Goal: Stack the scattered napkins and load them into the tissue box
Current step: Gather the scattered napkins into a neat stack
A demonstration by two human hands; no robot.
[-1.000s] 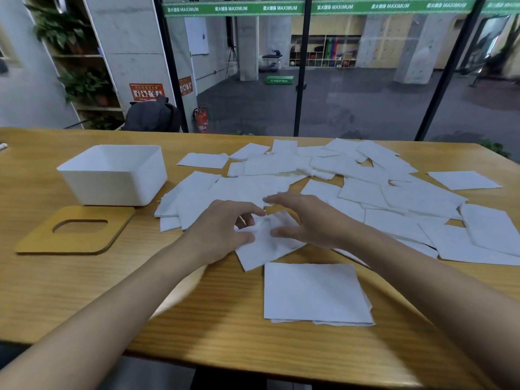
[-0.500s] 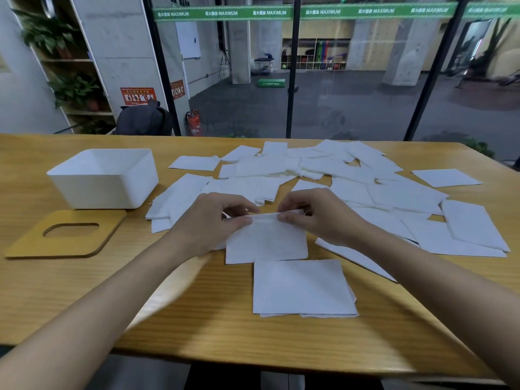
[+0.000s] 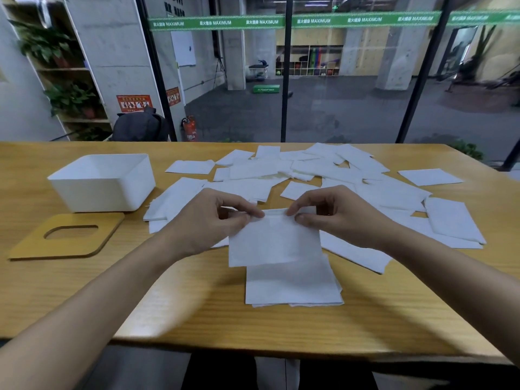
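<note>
My left hand (image 3: 208,220) and my right hand (image 3: 334,215) each pinch the top edge of one white napkin (image 3: 273,243), which hangs lifted above the table. Just below it lies a small neat stack of napkins (image 3: 292,285) near the front of the wooden table (image 3: 365,319). Several loose white napkins (image 3: 351,175) are scattered across the middle and right of the table. The open white tissue box (image 3: 104,184) stands at the left, with its wooden lid (image 3: 70,237) with an oval slot lying flat in front of it.
A glass wall with black posts runs behind the table's far edge. A dark backpack (image 3: 140,125) sits beyond the table at the back left. The table's front edge is close to my body.
Both hands picked one napkin out of the pile, straightened it, and lifted it toward me, so it now hangs over the far edge of the stack.
</note>
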